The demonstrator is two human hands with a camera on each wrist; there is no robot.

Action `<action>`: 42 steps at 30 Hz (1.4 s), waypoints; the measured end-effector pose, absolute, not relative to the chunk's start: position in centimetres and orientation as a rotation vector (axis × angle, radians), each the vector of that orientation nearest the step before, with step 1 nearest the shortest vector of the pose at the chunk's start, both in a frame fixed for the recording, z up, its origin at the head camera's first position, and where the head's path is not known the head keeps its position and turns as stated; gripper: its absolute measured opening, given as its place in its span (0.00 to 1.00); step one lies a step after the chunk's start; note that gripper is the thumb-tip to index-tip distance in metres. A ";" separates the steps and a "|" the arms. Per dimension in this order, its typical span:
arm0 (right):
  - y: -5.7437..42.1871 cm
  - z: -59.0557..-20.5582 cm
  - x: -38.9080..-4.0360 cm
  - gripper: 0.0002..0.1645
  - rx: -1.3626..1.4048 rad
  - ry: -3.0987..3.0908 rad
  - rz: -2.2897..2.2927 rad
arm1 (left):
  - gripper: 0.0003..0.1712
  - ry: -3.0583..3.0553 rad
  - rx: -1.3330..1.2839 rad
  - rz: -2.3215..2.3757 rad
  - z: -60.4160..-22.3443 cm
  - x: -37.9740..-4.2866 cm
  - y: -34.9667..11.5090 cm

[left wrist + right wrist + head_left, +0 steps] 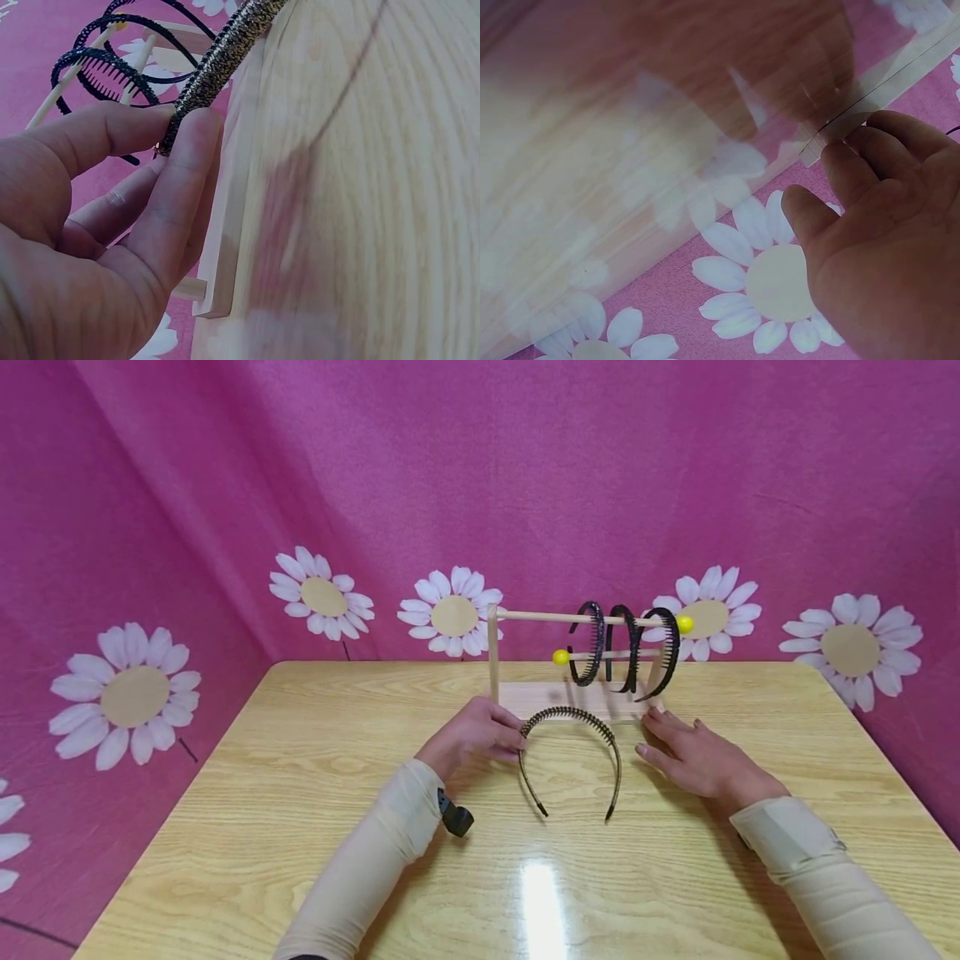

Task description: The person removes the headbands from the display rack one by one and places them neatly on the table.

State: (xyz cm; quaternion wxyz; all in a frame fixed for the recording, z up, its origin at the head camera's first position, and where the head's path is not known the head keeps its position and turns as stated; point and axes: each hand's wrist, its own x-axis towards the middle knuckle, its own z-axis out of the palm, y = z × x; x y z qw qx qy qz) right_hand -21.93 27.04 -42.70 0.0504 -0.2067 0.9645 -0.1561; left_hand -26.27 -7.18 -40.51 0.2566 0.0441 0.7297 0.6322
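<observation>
Band (567, 712) is pinched by left hand (480, 731) in front of rack (525, 696); full arch shown only in head view, thumb only in left wrist's. Right hand (693, 756) is held at rack's right end, fingers loosely extended.

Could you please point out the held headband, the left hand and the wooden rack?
Held headband (567, 712): head view, toothed top of arch.
Left hand (477, 732): head view, between wrist and fingers.
Wooden rack (540, 698): head view, base board.
</observation>
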 end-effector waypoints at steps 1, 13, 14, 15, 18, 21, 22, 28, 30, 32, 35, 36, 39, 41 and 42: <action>27.1 -42.7 -21.9 0.43 -0.631 2.936 -0.470 | 0.15 1.977 0.117 1.715 -40.6 -26.3 -7.1; 27.1 -42.8 -22.0 0.43 -0.643 2.933 -0.481 | 0.15 1.934 0.065 1.738 -40.9 -26.4 -6.4; 27.1 -42.8 -22.0 0.43 -0.641 2.933 -0.479 | 0.15 1.936 0.069 1.737 -40.9 -26.4 -6.3; 27.1 -42.8 -22.1 0.43 -0.641 2.934 -0.477 | 0.15 1.938 0.073 1.735 -41.0 -26.4 -6.3; 27.2 -42.7 -22.0 0.43 -0.638 2.935 -0.472 | 0.15 1.942 0.078 1.729 -41.1 -26.4 -6.2; 27.2 -42.6 -22.0 0.43 -0.635 2.931 -0.474 | 0.15 1.940 0.075 1.726 -41.2 -26.4 -6.1; 27.2 -42.6 -22.0 0.43 -0.631 2.928 -0.476 | 0.15 1.940 0.075 1.725 -41.2 -26.4 -6.0; 27.1 -42.6 -22.0 0.42 -0.648 2.933 -0.488 | 0.14 1.952 0.062 1.717 -41.4 -26.2 -5.8; 27.1 -42.7 -21.9 0.42 -0.660 2.939 -0.484 | 0.14 1.954 0.056 1.716 -41.4 -26.2 -5.7; 27.1 -42.7 -21.9 0.42 -0.667 2.941 -0.481 | 0.14 1.957 0.050 1.714 -41.5 -26.2 -5.6; 27.1 -42.7 -21.9 0.42 -0.670 2.941 -0.480 | 0.13 1.953 0.045 1.717 -41.6 -26.2 -5.5; 27.1 -42.7 -21.9 0.42 -0.668 2.939 -0.482 | 0.13 1.953 0.043 1.718 -41.7 -26.2 -5.5; 27.1 -42.6 -21.9 0.43 -0.651 2.929 -0.492 | 0.13 1.950 0.040 1.722 -41.7 -26.2 -5.6; 27.0 -42.6 -21.9 0.43 -0.641 2.922 -0.498 | 0.13 1.953 0.041 1.723 -41.7 -26.2 -5.7; 27.1 -42.6 -21.9 0.43 -0.638 2.921 -0.501 | 0.13 1.955 0.041 1.725 -41.7 -26.3 -5.7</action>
